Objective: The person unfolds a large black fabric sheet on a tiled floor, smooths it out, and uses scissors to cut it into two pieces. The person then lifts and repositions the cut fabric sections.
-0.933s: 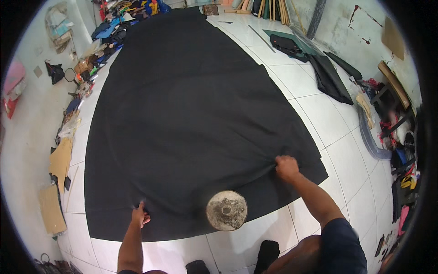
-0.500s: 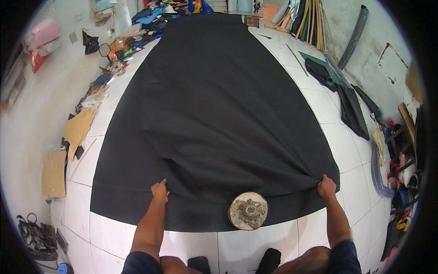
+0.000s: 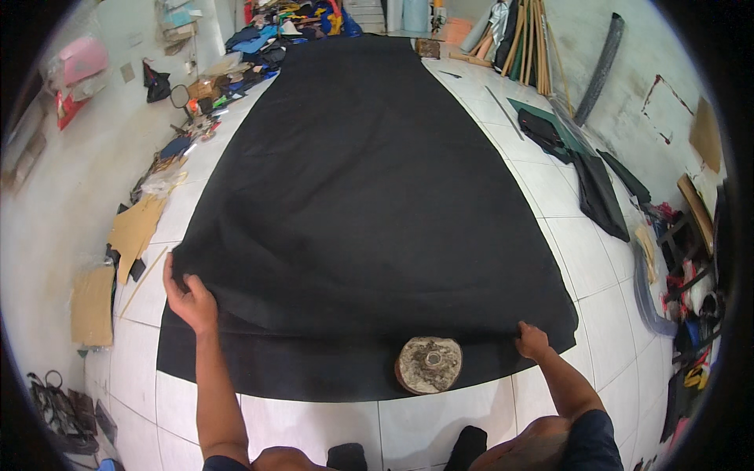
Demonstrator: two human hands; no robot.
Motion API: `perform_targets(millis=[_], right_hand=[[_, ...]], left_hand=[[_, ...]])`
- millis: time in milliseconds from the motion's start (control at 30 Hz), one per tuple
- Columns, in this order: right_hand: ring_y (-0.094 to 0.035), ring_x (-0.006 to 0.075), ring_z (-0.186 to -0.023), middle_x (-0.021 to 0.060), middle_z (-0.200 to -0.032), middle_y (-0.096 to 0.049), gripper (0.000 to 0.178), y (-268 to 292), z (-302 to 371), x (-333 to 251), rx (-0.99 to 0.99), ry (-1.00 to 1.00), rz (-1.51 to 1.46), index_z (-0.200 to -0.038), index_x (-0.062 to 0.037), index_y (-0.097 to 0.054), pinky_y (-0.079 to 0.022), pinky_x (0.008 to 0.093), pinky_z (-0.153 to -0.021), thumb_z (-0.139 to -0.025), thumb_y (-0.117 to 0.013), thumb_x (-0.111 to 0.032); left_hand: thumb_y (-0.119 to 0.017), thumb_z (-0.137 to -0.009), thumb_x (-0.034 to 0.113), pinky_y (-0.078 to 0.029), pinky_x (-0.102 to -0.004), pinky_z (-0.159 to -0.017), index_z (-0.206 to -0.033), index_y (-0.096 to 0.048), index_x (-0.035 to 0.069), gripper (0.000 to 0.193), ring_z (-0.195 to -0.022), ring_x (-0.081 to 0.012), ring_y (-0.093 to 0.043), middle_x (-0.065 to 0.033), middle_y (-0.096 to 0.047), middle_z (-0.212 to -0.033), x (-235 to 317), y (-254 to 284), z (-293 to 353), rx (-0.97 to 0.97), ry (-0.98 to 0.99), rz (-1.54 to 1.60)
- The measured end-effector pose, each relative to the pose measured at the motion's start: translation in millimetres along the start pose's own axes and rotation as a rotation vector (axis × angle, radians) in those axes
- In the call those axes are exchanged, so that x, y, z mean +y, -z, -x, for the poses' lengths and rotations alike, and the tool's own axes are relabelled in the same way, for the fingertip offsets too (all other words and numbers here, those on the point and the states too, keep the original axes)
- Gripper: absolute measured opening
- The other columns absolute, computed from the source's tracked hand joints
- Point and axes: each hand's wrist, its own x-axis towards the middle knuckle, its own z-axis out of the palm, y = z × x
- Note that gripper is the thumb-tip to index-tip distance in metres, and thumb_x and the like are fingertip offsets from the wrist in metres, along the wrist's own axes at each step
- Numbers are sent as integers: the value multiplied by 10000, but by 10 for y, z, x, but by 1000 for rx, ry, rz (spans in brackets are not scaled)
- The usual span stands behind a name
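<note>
A long sheet of black fabric [image 3: 377,196] lies over the tiled floor, with a folded layer near me forming a strip along the front. At the left edge of the upper layer, my left hand [image 3: 193,304] has its fingers stretched out and its thumb apart, touching the cloth. My right hand [image 3: 533,341] is closed on the fold of the fabric near the right front corner. Between my hands, nearer the right one, a round weight [image 3: 429,366] with a stained pale top and a central hole rests on the front strip.
Tan sheets [image 3: 93,306] and a thin stick [image 3: 144,282] lie along the left wall. Dark cloth pieces [image 3: 601,196] are on the right. Wooden poles [image 3: 534,47] lean at the back right, and piled coloured cloth [image 3: 306,22] sits behind. White tiles [image 3: 440,424] show around my feet.
My left hand has moved left to the fabric's edge, its fingers straightening. My right hand has come inward and slightly nearer me. Deep creases in the fabric have flattened, and the round weight looks more tilted.
</note>
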Motion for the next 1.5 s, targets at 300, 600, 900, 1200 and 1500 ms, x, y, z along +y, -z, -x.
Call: perform_targets(millis=[300, 600, 900, 1200, 1500], right_hand=[[-621, 378, -1075, 181, -1124, -656, 330, 42, -37, -328, -28, 8, -56, -1141, -51, -582, -491, 475, -908, -877, -594, -248], [-627, 400, -1042, 223, -1070, -654, 347, -160, -25, 1, 87, -75, -55, -1132, -12, -562, -501, 496, -894, -854, -570, -220], [-636, 403, -1032, 215, -1064, -669, 313, -260, -32, 88, -39, -116, 75, -1068, -43, -594, -511, 498, -897, -820, -586, -232], [-601, 353, -1156, 178, -1224, -632, 442, -201, -109, -277, -174, -120, 98, -1252, -31, -554, -471, 455, -989, -878, -587, -264], [-608, 357, -1140, 185, -1192, -644, 420, 170, 173, -282, -113, -173, 53, -1222, -37, -568, -474, 478, -960, -872, -591, -268]], left_hand=[[-530, -804, -46, -276, -419, -1147, -1438, -346, 8, 663, -1359, -349, -393, -219, -425, -1429, -1249, 1255, 1500, -128, 592, -264], [-659, -805, 59, -272, -426, -1143, -1538, -189, 95, 872, -1351, -345, -385, -218, -364, -1488, -1703, 865, 1113, 408, 1224, 417], [-575, -899, -23, -442, -306, -944, -1186, -541, -56, 291, -1052, -188, -574, -117, -609, -1087, -1061, 828, -301, 127, 275, 71], [-592, -875, 27, -480, -347, -937, -1159, -585, -40, 292, -1048, -258, -625, -161, -641, -1114, -2400, 1895, 1200, 252, 650, -423], [-473, -893, 161, -496, -359, -793, -1130, -635, -22, 340, -931, -259, -631, -148, -676, -1037, -2829, 1596, 1352, 152, 1225, -31]])
